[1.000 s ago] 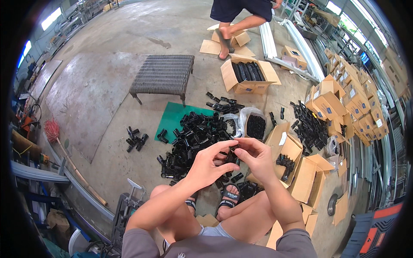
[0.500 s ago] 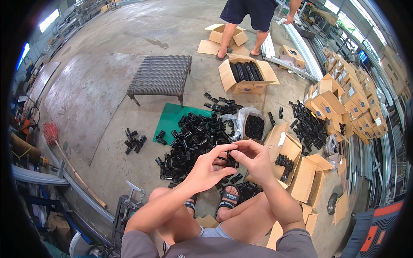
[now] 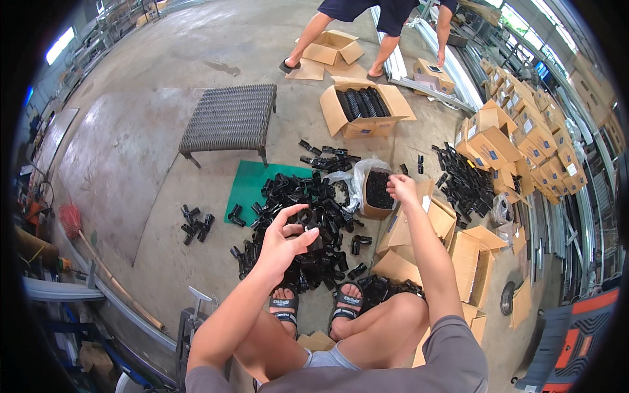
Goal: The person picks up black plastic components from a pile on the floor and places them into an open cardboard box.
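My left hand point(image 3: 283, 239) is raised over the pile, thumb and fingers curved around a black pipe fitting point(image 3: 313, 237). The dark pile behind blurs that fitting's outline. My right hand point(image 3: 402, 188) is stretched out at the right edge of a small open carton point(image 3: 379, 211) of tiny black parts. Its fingertips are pressed together, and whatever they hold is too small to make out. Below and beyond my left hand spreads a heap of glossy black pipe fittings point(image 3: 327, 265), partly on a green sheet point(image 3: 246, 180). A clear plastic bag point(image 3: 361, 180) lies against the carton.
A dark woven stool point(image 3: 229, 118) stands beyond the sheet. A carton of black ribbed parts point(image 3: 367, 129) is behind the heap. Open cartons point(image 3: 473, 262), more black pieces point(image 3: 464, 183) and stacked boxes point(image 3: 534, 141) fill the right. Another person point(image 3: 386, 46) bends at the back by metal profiles.
My hands have come apart. The right hand moved away to the small-parts carton, while the left moved slightly left with the fitting. The other person has stepped wider and bent lower.
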`<act>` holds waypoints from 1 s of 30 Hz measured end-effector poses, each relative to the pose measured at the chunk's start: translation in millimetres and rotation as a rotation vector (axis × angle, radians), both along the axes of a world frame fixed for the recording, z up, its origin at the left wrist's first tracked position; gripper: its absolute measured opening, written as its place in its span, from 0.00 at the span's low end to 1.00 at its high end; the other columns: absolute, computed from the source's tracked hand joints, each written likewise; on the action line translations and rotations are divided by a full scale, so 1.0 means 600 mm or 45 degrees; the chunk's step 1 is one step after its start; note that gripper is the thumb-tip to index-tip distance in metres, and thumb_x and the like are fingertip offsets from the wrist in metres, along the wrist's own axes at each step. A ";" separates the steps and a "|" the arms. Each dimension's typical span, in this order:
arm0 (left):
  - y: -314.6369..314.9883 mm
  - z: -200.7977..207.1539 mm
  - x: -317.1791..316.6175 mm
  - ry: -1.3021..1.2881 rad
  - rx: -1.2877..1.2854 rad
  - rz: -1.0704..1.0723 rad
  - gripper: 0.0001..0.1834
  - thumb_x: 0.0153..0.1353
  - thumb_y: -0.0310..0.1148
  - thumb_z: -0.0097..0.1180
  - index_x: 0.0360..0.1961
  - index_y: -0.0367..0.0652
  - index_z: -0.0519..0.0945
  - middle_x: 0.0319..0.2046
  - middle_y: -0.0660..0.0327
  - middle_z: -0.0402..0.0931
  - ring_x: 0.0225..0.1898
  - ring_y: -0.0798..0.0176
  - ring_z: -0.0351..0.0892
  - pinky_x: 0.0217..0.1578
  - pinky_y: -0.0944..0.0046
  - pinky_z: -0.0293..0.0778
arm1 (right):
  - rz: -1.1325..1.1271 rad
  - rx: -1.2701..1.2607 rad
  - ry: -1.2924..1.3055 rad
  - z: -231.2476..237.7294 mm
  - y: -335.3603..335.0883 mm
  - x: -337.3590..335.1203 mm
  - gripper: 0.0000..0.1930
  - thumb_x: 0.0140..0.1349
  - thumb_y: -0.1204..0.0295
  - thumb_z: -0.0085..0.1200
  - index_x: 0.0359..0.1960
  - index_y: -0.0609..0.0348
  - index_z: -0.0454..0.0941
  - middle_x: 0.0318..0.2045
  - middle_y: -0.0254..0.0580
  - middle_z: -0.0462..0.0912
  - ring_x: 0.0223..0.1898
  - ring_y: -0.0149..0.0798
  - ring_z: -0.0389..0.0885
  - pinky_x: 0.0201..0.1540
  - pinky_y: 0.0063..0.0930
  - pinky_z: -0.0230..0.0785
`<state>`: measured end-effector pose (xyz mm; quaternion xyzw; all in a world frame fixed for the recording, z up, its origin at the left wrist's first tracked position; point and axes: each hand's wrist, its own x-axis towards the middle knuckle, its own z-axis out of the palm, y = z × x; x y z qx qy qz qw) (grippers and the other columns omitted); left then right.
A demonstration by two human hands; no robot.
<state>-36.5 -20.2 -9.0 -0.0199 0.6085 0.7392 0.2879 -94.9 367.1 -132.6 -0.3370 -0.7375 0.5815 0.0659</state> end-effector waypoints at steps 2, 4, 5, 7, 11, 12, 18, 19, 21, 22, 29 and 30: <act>0.001 0.004 -0.010 0.064 -0.063 -0.037 0.32 0.63 0.24 0.66 0.67 0.51 0.70 0.45 0.58 0.80 0.44 0.66 0.83 0.43 0.65 0.80 | 0.014 0.060 -0.195 -0.076 0.043 -0.023 0.14 0.70 0.62 0.57 0.47 0.58 0.83 0.35 0.38 0.87 0.38 0.29 0.85 0.37 0.24 0.76; 0.021 -0.001 -0.023 0.141 -0.040 -0.081 0.33 0.61 0.20 0.65 0.67 0.49 0.70 0.45 0.59 0.79 0.43 0.67 0.82 0.43 0.68 0.78 | 0.087 0.764 -0.396 -0.169 0.128 -0.021 0.11 0.64 0.65 0.60 0.44 0.53 0.87 0.38 0.44 0.89 0.43 0.42 0.88 0.46 0.36 0.79; 0.004 -0.008 -0.027 0.174 -0.073 -0.068 0.33 0.61 0.19 0.65 0.66 0.49 0.70 0.46 0.60 0.78 0.42 0.68 0.82 0.43 0.68 0.78 | 0.171 0.933 -0.509 -0.180 0.079 -0.034 0.10 0.63 0.67 0.60 0.43 0.50 0.88 0.41 0.45 0.89 0.46 0.47 0.88 0.50 0.40 0.79; -0.005 -0.015 -0.038 0.249 -0.078 -0.101 0.34 0.60 0.17 0.65 0.66 0.48 0.70 0.46 0.60 0.78 0.42 0.68 0.82 0.44 0.68 0.78 | 0.206 0.934 -0.617 -0.196 0.054 -0.041 0.09 0.62 0.69 0.60 0.43 0.46 0.89 0.45 0.46 0.89 0.51 0.51 0.86 0.56 0.44 0.77; -0.006 -0.037 -0.056 0.455 -0.155 -0.235 0.33 0.59 0.16 0.65 0.65 0.45 0.72 0.47 0.60 0.80 0.47 0.67 0.81 0.47 0.64 0.80 | 0.377 0.886 -0.711 -0.234 0.049 -0.050 0.10 0.63 0.70 0.59 0.44 0.46 0.89 0.47 0.47 0.88 0.52 0.50 0.85 0.56 0.44 0.77; -0.002 -0.037 -0.057 0.427 -0.193 -0.246 0.32 0.59 0.14 0.64 0.65 0.44 0.73 0.48 0.60 0.80 0.49 0.67 0.80 0.49 0.65 0.79 | 0.393 0.878 -0.709 -0.248 0.053 -0.055 0.11 0.62 0.70 0.59 0.45 0.46 0.89 0.48 0.47 0.87 0.52 0.50 0.85 0.56 0.44 0.77; 0.003 -0.057 -0.071 0.320 -0.124 -0.365 0.32 0.60 0.12 0.61 0.65 0.43 0.72 0.56 0.60 0.76 0.54 0.67 0.78 0.54 0.63 0.80 | 0.308 0.836 -0.738 -0.321 0.052 -0.088 0.15 0.60 0.74 0.56 0.47 0.47 0.88 0.49 0.51 0.87 0.53 0.53 0.85 0.56 0.45 0.78; 0.004 -0.062 -0.072 0.294 -0.082 -0.390 0.32 0.60 0.11 0.61 0.65 0.42 0.72 0.57 0.60 0.75 0.54 0.67 0.78 0.55 0.63 0.80 | 0.297 0.832 -0.773 -0.335 0.055 -0.088 0.15 0.59 0.73 0.59 0.48 0.47 0.87 0.50 0.50 0.86 0.54 0.54 0.84 0.56 0.46 0.77; -0.006 -0.080 -0.070 0.283 -0.060 -0.358 0.33 0.58 0.08 0.60 0.63 0.40 0.69 0.55 0.59 0.73 0.56 0.62 0.79 0.55 0.62 0.81 | 0.272 0.827 -0.767 -0.339 0.037 -0.099 0.15 0.59 0.74 0.59 0.47 0.47 0.87 0.50 0.51 0.86 0.54 0.54 0.84 0.56 0.45 0.77; -0.010 -0.088 -0.067 0.285 -0.043 -0.338 0.33 0.58 0.08 0.60 0.63 0.40 0.68 0.55 0.58 0.73 0.55 0.61 0.79 0.56 0.60 0.82 | 0.289 0.800 -0.785 -0.339 0.032 -0.104 0.15 0.59 0.75 0.58 0.47 0.46 0.88 0.51 0.51 0.86 0.54 0.54 0.84 0.56 0.45 0.77; 0.002 -0.084 -0.076 0.213 -0.006 -0.364 0.34 0.58 0.09 0.60 0.64 0.40 0.67 0.55 0.56 0.71 0.59 0.56 0.79 0.56 0.56 0.84 | 0.211 0.836 -0.517 -0.325 0.046 -0.081 0.10 0.61 0.72 0.59 0.43 0.52 0.87 0.43 0.54 0.87 0.48 0.56 0.85 0.52 0.47 0.77; 0.002 -0.081 -0.075 0.198 -0.015 -0.370 0.34 0.58 0.09 0.61 0.65 0.40 0.67 0.55 0.56 0.71 0.59 0.55 0.78 0.56 0.56 0.84 | 0.178 0.838 -0.470 -0.311 0.045 -0.078 0.09 0.63 0.71 0.59 0.43 0.56 0.86 0.42 0.54 0.87 0.47 0.57 0.86 0.51 0.47 0.77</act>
